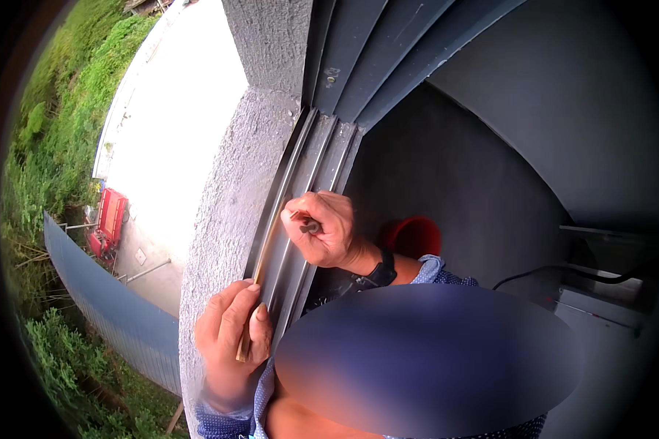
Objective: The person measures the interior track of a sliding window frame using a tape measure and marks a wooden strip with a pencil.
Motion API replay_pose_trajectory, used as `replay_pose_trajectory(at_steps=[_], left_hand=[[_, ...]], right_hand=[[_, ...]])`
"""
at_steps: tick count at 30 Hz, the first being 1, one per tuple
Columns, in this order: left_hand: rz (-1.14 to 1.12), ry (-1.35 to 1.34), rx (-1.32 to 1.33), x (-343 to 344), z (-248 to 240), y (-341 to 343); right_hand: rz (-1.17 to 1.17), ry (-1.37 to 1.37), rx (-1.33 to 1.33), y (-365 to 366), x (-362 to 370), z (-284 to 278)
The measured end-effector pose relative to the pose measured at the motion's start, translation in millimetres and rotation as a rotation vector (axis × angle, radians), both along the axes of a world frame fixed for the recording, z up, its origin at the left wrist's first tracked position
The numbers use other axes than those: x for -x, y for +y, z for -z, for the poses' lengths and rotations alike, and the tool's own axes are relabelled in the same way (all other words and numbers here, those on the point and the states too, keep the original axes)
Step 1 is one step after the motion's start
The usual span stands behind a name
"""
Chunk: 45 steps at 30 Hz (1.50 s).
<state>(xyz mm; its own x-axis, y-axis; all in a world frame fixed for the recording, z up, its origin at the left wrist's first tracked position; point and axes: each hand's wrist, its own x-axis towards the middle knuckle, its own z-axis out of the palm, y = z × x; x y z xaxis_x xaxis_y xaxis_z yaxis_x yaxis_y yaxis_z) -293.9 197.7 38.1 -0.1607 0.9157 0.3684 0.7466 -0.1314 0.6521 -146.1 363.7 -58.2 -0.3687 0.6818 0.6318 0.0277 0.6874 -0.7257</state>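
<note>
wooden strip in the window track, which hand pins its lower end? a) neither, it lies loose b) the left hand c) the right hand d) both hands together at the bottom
b: the left hand grips the lower end of the thin wooden strip against the grey window track, while the right hand sits higher up, closed around a small dark tool.
</note>
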Motion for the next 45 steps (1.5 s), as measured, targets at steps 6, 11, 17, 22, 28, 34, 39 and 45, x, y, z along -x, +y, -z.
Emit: replay_pose_trajectory(at_steps=[6, 11, 17, 22, 28, 34, 39, 45], left_hand=[[0.247, 0.274, 0.057, -3, 1, -16], [0.244, 0.361, 0.058, -7, 12, -19], [0.228, 0.438, 0.019, -9, 32, 8], [0.207, 0.490, -0.033, -17, 37, 33], [0.215, 0.497, -0.012, -16, 40, 51], [0.241, 0.397, -0.018, -12, 46, 68], [0.256, 0.338, -0.047, -17, 36, 82], [0.246, 0.325, -0.057, -14, 31, 75]], right_hand=[[-0.012, -0.021, 0.015, 0, -1, -3], [0.002, -0.054, 0.022, -4, -2, 1], [0.004, -0.011, 0.034, -4, -6, 1], [0.002, 0.025, 0.035, -4, -5, 4], [0.023, 0.105, 0.015, -3, 0, 12], [0.012, 0.138, 0.018, -4, -6, 9], [-0.014, 0.155, 0.016, -1, -7, 6], [-0.007, 0.141, 0.024, -1, -5, 13]])
